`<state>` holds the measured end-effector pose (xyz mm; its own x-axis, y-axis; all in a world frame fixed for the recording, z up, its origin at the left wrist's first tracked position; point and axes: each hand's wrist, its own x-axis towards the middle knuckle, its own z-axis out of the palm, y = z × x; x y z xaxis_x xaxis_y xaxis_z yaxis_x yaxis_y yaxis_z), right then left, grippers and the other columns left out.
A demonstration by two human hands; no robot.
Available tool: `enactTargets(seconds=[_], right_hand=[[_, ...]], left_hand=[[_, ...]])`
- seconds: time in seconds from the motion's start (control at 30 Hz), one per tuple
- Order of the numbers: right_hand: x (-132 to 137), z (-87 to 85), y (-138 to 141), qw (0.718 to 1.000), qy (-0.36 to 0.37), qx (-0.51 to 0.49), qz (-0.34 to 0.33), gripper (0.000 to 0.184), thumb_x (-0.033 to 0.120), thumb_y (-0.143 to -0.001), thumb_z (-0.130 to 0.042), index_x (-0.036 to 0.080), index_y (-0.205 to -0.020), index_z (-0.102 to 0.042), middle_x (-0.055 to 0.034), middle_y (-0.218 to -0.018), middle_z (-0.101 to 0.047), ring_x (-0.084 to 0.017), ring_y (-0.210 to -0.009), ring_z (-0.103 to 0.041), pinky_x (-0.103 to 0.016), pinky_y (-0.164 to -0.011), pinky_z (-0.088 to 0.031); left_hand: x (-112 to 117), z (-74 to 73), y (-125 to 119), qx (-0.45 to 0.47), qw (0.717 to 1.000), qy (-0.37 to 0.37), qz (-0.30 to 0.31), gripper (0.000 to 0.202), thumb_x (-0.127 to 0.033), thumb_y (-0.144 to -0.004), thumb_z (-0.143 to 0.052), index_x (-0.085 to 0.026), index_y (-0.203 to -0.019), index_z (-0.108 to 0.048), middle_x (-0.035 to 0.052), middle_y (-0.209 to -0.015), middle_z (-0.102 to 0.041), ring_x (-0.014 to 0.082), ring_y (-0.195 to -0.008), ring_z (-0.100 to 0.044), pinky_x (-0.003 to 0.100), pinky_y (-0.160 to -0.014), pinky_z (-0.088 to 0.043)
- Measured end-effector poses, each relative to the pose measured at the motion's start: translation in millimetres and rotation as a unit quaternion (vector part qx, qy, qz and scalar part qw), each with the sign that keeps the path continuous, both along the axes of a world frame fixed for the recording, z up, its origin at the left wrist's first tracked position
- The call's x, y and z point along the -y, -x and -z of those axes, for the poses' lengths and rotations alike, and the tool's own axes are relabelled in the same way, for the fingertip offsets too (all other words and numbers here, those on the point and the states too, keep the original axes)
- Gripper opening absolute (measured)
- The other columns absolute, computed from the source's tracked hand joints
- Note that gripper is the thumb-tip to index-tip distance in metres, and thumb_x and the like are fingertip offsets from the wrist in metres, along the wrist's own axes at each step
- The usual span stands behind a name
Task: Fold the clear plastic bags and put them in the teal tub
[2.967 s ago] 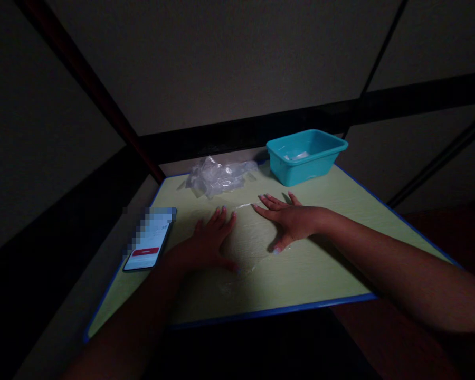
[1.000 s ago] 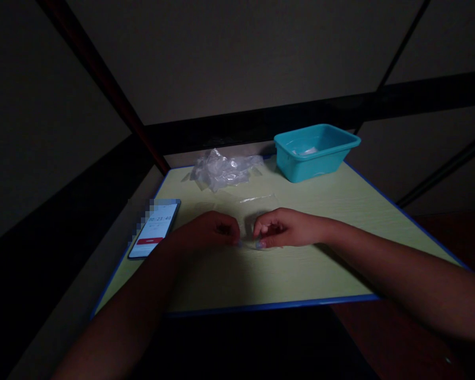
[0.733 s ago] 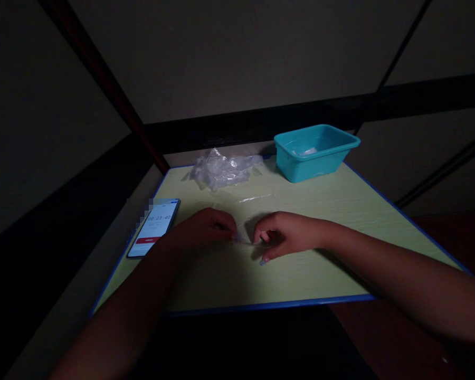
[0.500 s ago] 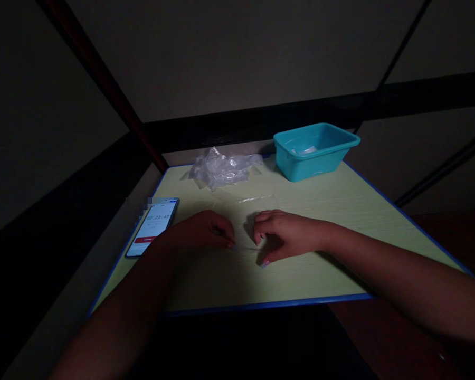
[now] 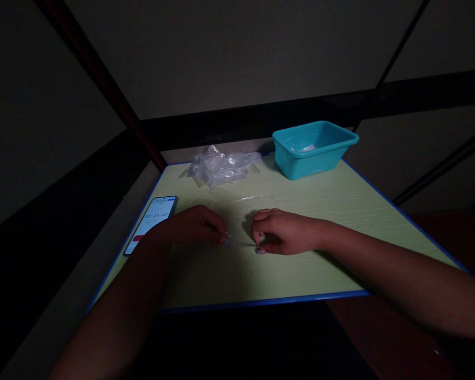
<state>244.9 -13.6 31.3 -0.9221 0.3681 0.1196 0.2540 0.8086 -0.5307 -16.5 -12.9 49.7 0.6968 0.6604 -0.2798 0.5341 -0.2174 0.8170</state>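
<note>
A clear plastic bag [image 5: 257, 199] lies flat on the table, hard to see against the pale top; its far edge catches the light. My left hand [image 5: 201, 225] is closed, thumb and forefinger pinched on the bag's near edge at the left. Opposite it, my right hand [image 5: 285, 231] is closed too, with thumb and forefinger together at the same near edge. A short gap parts the two hands, and the edge of the film runs between them. Their shadows hide part of the film.
Crumpled clear plastic bags [image 5: 219, 168] are heaped at the back left. A turquoise basket [image 5: 314, 158] with something pale inside stands at the back right. Left of my left hand lies a phone [image 5: 152, 216] with a lit timer. The table [image 5: 301, 279] has a blue edge.
The thumb and forefinger of my right hand have closed together at the film's edge. My left hand has shifted slightly left.
</note>
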Motion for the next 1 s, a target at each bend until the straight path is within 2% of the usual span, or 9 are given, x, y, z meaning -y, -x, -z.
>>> enactTargets(seconds=[0.13,0.3,0.4,0.6,0.77,1.0], right_hand=[[2,-3.0,-2,0.998,-0.038,0.024,0.037,0.022,0.022,-0.075,-0.074,0.017,-0.091,-0.06,-0.0059,-0.091,-0.056,-0.021,-0.09,-0.051,-0.033,-0.08,-0.039],[0,-5.9,-6,0.995,-0.057,0.056,0.064,0.027,0.028,-0.075,-0.074,0.017,-0.095,-0.06,-0.0072,-0.093,-0.056,-0.023,-0.091,-0.051,-0.035,-0.082,-0.039],[-3,-6.5,-8,0.994,-0.063,0.068,0.067,0.025,0.027,-0.075,-0.074,0.017,-0.093,-0.06,-0.0067,-0.092,-0.057,-0.022,-0.091,-0.052,-0.035,-0.082,-0.039],[-9,-5.7,-12,0.997,-0.014,0.063,0.046,0.013,0.014,-0.076,-0.07,0.017,-0.083,-0.059,-0.0036,-0.085,-0.058,-0.017,-0.082,-0.052,-0.03,-0.076,-0.039],[-13,-3.2,-13,0.999,0.039,0.036,0.014,0.01,0.007,-0.08,-0.062,0.017,-0.078,-0.059,-0.0017,-0.077,-0.056,-0.015,-0.077,-0.049,-0.028,-0.072,-0.04],[-15,-1.4,-14,0.997,0.051,0.043,0.028,0.01,0.01,-0.085,-0.058,0.015,-0.077,-0.059,-0.0029,-0.078,-0.056,-0.015,-0.077,-0.049,-0.029,-0.073,-0.041]], left_hand=[[-1,-4.8,1,-0.003,1.0,-0.029,0.012,0.014,-0.031,-0.076,-0.069,-0.018,-0.08,-0.074,0.0017,-0.083,-0.073,0.0158,-0.08,-0.065,0.025,-0.077,-0.046],[-3,-7.2,10,-0.018,0.995,-0.062,-0.073,0.018,-0.035,-0.075,-0.067,-0.019,-0.082,-0.073,0.0002,-0.082,-0.073,0.016,-0.08,-0.065,0.025,-0.075,-0.045],[-4,-7.2,14,-0.041,0.992,-0.071,-0.094,0.021,-0.037,-0.075,-0.065,-0.018,-0.081,-0.072,0.0006,-0.081,-0.072,0.0164,-0.08,-0.065,0.025,-0.074,-0.045],[-3,-10.0,13,-0.076,0.993,-0.059,-0.074,0.023,-0.04,-0.073,-0.063,-0.018,-0.079,-0.071,-0.0006,-0.078,-0.07,0.0155,-0.076,-0.063,0.023,-0.071,-0.043],[-2,-13.0,12,-0.113,0.99,-0.061,-0.062,0.022,-0.039,-0.073,-0.061,-0.018,-0.077,-0.068,-0.0012,-0.074,-0.067,0.014,-0.072,-0.06,0.022,-0.067,-0.04],[-6,-8.9,15,-0.179,0.982,-0.059,-0.031,0.019,-0.035,-0.071,-0.056,-0.018,-0.074,-0.064,-0.0018,-0.071,-0.063,0.0137,-0.068,-0.057,0.023,-0.064,-0.04]])
